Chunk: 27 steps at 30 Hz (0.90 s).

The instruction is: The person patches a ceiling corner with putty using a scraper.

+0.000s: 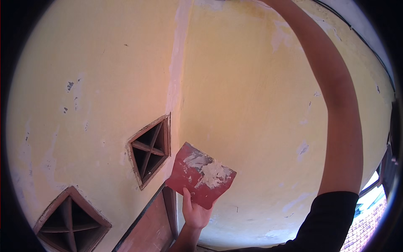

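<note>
Pinched at its lower edge in the left grip [197,215]: red board [180,174], tilted in front of the yellow wall [260,105]. Possible loss of putty [215,174], through too steep a tilt or attention on the raised right arm [342,109]. Right grip out of view, state unknown.

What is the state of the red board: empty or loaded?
Loaded, but only in part: the red board in the left hand bears a pale paste-like heap, while bare red surface shows around it.
</note>
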Tool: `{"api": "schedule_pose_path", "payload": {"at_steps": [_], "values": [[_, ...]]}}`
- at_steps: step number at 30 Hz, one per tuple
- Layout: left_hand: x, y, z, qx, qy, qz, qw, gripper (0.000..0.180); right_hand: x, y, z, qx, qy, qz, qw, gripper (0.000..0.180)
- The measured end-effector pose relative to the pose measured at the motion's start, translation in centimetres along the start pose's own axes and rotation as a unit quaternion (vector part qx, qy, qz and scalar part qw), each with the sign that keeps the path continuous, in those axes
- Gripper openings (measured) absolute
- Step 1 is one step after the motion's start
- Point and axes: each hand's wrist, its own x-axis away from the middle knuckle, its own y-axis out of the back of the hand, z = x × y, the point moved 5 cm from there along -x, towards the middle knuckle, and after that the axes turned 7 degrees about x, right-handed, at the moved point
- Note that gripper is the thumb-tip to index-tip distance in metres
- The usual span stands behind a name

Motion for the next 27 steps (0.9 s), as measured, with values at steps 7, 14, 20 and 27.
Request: {"api": "schedule_pose_path", "payload": {"at_steps": [7,14,20,27], "values": [[-1.9,1.0,-0.2,0.005,0.046,0.027,0.999,0.064,5.7,3.7,-10.5,0.103,-0.063,-0.051,0.991,0.069],[-1.1,-1.4,-0.4,0.008,0.047,0.023,0.999,0.063,3.1,3.9,-0.6,-0.054,0.025,-0.059,0.996,0.069],[-3.4,-0.6,0.0,-0.005,0.032,0.016,0.999,0.067,1.3,-2.1,6.7,-0.053,0.075,-0.019,0.996,0.066],[-6.3,-0.1,0.6,-0.024,0.065,0.021,0.997,0.068,3.9,-3.9,-10.5,0.027,-0.051,0.017,0.998,0.075]]}}
